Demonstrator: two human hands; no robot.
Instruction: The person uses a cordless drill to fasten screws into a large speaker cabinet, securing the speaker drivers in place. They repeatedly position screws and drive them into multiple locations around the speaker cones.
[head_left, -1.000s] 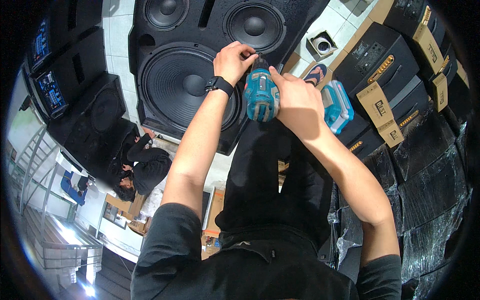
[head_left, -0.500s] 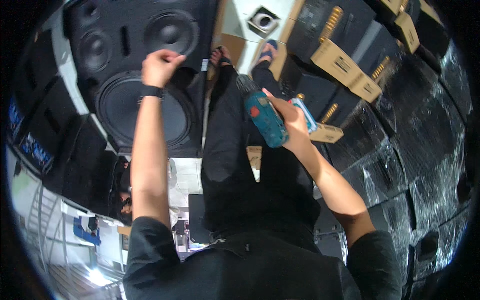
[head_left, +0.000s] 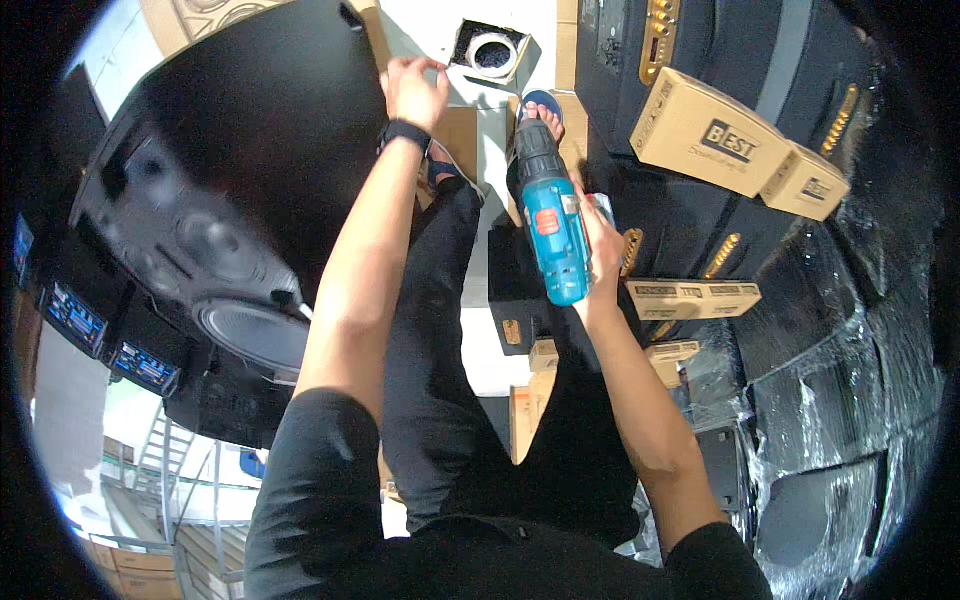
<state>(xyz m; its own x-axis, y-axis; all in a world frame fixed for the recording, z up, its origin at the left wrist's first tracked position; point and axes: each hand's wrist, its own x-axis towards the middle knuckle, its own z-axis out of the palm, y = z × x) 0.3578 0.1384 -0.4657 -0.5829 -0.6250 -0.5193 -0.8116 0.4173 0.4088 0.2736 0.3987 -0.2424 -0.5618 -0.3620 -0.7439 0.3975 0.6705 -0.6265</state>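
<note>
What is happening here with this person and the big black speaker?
A person stands over a large black speaker cabinet that is tipped on the floor. The left hand grips its upper edge, a black watch at the wrist. The right hand holds a teal and black cordless drill, its chuck pointing away from the body and touching nothing. To the right are more black cabinets with tan cardboard boxes lying on them. The person wears black trousers and blue sandals.

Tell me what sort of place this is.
Probably a speaker assembly workshop or warehouse: a large black speaker cabinet, stacked cardboard boxes, plastic-wrapped cabinets, and a cordless drill in the right hand.
</note>
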